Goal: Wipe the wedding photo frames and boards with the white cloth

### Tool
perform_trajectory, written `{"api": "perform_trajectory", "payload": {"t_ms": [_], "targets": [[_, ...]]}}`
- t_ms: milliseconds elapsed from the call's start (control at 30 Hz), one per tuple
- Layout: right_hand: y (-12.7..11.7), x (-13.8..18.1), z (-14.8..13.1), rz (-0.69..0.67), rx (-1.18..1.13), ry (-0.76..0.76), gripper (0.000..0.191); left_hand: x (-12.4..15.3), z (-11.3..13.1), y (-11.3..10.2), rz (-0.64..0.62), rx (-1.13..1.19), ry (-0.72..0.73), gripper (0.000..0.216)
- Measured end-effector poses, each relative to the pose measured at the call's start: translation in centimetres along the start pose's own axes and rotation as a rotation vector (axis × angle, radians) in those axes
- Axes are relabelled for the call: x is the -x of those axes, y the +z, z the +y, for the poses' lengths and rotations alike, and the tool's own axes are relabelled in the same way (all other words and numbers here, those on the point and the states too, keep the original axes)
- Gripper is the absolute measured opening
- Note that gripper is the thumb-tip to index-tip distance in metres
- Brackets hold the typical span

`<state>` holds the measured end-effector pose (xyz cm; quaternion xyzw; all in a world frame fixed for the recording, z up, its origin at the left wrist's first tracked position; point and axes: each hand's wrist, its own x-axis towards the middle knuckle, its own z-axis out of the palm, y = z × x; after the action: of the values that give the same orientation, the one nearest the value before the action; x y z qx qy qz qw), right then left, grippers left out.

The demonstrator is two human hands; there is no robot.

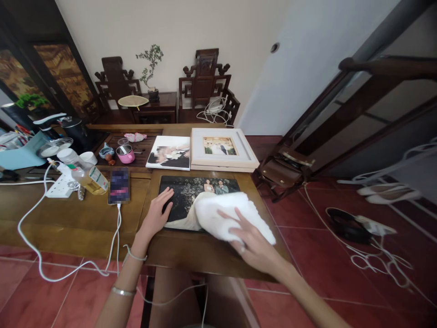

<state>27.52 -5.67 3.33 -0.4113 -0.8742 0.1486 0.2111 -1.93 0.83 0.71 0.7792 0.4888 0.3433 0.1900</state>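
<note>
A dark wedding photo panel (184, 193) lies flat near the front edge of the wooden table (194, 255). My left hand (159, 212) rests on the panel's left edge, fingers stretched out and holding nothing. Over the right part of the panel, my right hand (251, 241) grips a white cloth (218, 209) and presses it down. The cloth covers the panel's lower right and hangs a little past its right side. My right thumb and fingertips are partly sunk in the folds.
Behind the panel lie a photo album (169, 152) and a white framed picture (247, 152). To the left are a charging phone (119, 186), a bottle (95, 180), a power strip (60, 184) and a pink cup (125, 155). A brown bag (287, 173) hangs on the right.
</note>
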Motion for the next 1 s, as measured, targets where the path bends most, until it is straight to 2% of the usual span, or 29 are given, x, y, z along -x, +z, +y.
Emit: {"api": "perform_trajectory", "payload": {"t_ms": [200, 333, 433, 633, 767, 867, 1000], "targets": [[-0.6, -7.8, 5.7, 0.027, 0.02, 0.126, 0.024, 0.0, 0.0, 0.0, 0.008, 0.022, 0.001, 0.036], [-0.5, -9.8, 6.9, 0.05, 0.033, 0.17, 0.024, 0.0, 0.1, 0.0, 0.013, 0.026, 0.0, 0.036], [0.1, -8.1, 5.6, 0.049, 0.056, 0.094, 0.022, 0.0, 0.0, 0.0, 0.011, 0.019, 0.0, 0.036], [1.1, -0.4, -0.4, 0.055, 0.054, -0.048, 0.017, 0.1, -0.1, 0.2, 0.009, 0.004, 0.01, 0.037], [1.2, 3.0, -3.6, -0.048, 0.028, -0.138, 0.016, 0.2, 0.0, 0.1, 0.006, -0.004, -0.007, 0.038], [0.9, 3.3, -4.1, -0.086, 0.014, -0.14, 0.016, 0.3, 0.0, 0.1, 0.011, -0.013, -0.028, 0.039], [0.4, 0.8, -1.9, -0.029, 0.039, -0.055, 0.018, 0.3, -0.3, 0.3, -0.014, -0.015, -0.053, 0.041]]}}
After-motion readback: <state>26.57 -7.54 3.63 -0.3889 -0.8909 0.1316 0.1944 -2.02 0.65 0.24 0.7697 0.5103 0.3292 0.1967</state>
